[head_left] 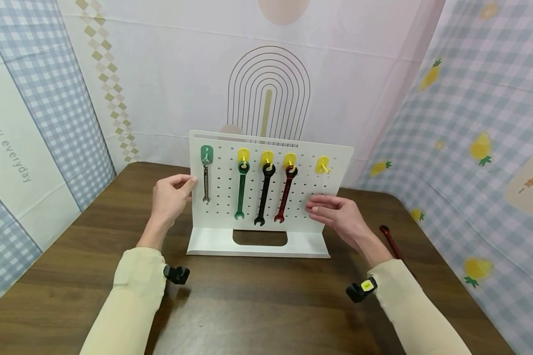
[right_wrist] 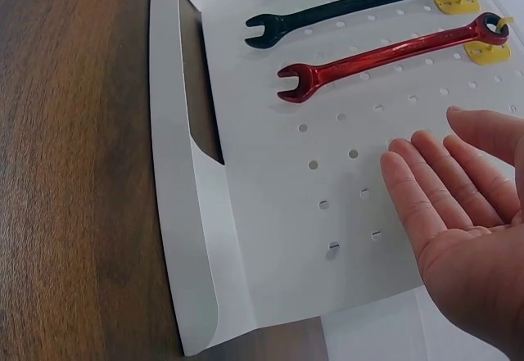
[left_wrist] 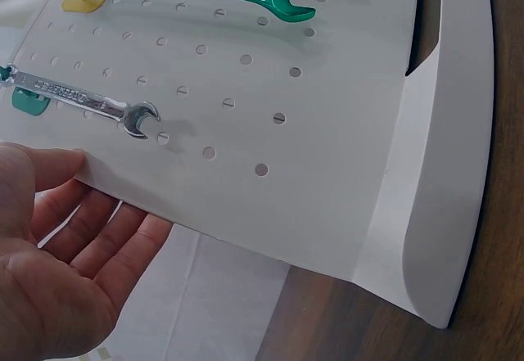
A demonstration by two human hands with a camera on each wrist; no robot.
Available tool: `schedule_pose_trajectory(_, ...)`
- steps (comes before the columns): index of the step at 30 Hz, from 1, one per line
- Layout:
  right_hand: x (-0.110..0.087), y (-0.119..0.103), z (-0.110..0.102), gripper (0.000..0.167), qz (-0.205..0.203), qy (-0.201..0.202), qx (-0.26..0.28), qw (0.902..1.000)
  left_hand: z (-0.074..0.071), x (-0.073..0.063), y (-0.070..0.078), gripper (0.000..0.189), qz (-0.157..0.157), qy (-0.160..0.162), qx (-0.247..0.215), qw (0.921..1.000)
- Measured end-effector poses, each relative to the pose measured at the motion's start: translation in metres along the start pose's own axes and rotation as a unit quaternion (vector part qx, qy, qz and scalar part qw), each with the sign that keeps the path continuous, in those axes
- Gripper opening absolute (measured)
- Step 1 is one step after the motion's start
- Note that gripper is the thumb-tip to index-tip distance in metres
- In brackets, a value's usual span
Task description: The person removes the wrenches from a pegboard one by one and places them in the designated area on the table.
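A white pegboard stand (head_left: 224,222) is upright on the table. My left hand (head_left: 171,197) pinches its left edge, thumb at the front and fingers (left_wrist: 106,230) passing behind. Close to that thumb hangs a small silver wrench (left_wrist: 82,97) on a green hook (head_left: 207,154). Further right a green wrench (head_left: 241,195), a black wrench (head_left: 264,197) and a red wrench (head_left: 285,197) hang on yellow hooks. My right hand (head_left: 333,214) holds nothing, its fingers extended before the board's right side; whether they touch it I cannot tell. Above it, a yellow hook (head_left: 322,165) carries no wrench.
Another red wrench (head_left: 392,242) lies on the brown wooden table (head_left: 257,301), right of the stand and partly hidden by the right forearm. A white printed cloth (head_left: 182,79) hangs behind the table, and a checked cloth (head_left: 444,162) hangs along the right.
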State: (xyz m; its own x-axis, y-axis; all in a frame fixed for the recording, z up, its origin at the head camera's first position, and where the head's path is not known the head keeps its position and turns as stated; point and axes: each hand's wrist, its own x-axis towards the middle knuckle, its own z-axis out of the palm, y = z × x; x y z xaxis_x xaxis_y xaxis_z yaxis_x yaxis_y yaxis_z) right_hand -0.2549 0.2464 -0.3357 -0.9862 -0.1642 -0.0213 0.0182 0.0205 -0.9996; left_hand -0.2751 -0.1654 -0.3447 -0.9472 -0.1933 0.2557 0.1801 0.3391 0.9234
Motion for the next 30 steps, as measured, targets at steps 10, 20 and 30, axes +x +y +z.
schedule_pose_trajectory(10,0.003,-0.001,0.004,0.052,-0.015,-0.007,0.017,0.9997,0.001,0.000,0.001,0.035,0.000,0.001,-0.004,1.0000)
schedule_pose_trajectory(20,0.006,-0.003,0.008,0.053,-0.016,-0.011,0.027,0.9995,0.000,0.000,0.001,0.035,-0.004,-0.002,-0.003,1.0000)
schedule_pose_trajectory(30,0.008,-0.004,0.014,0.049,-0.020,-0.008,0.027,0.9994,0.000,0.000,0.001,0.035,-0.004,-0.001,-0.001,1.0000)
